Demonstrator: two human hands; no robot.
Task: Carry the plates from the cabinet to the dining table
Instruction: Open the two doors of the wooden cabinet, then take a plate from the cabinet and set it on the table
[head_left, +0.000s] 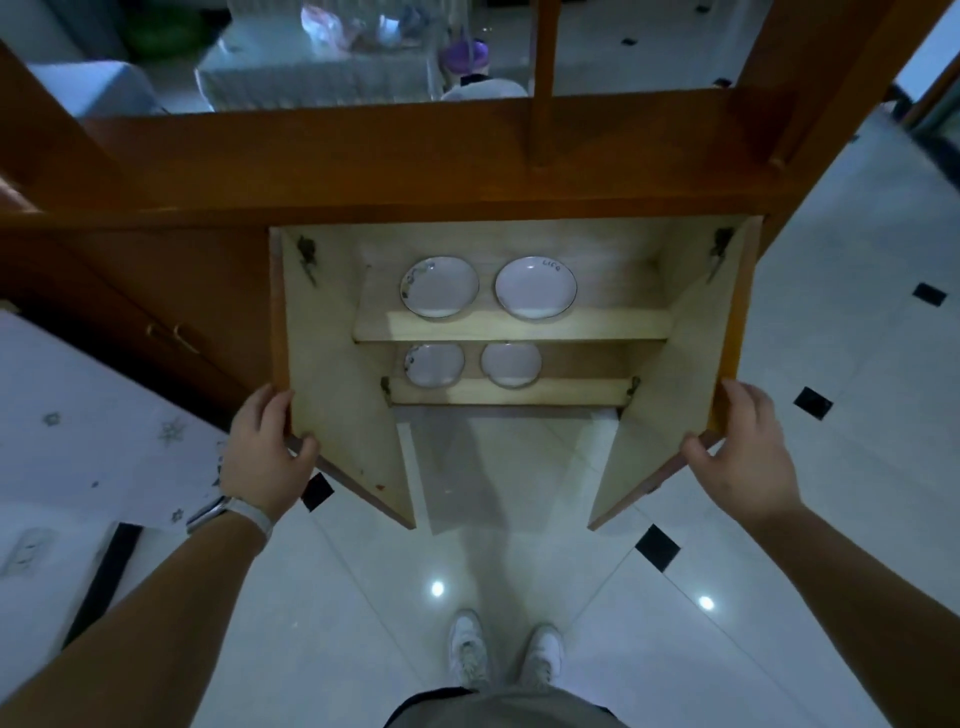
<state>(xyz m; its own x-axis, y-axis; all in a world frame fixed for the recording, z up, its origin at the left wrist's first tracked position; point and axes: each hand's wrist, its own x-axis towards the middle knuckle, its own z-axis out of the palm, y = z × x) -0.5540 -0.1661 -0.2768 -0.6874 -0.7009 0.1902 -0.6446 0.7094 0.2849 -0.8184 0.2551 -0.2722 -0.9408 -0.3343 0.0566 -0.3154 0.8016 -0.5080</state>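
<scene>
Two white shoes (506, 654) stand on the tiled floor (779, 519), below and between both grips. The left hand (265, 452) is closed on the edge of the left cabinet door (337, 374), fingers wrapped behind it, thumb on the inner face. The right hand (743, 452) is closed likewise on the right cabinet door (670, 384). Both doors stand swung wide. Between and beyond the hands, the upper shelf (514, 325) carries two plates: the patterned plate (439, 287) and the lettered plate (535, 287). The lower shelf (509, 391) carries the lower left plate (434, 365) and the lower right plate (510, 364). No hand touches a plate.
</scene>
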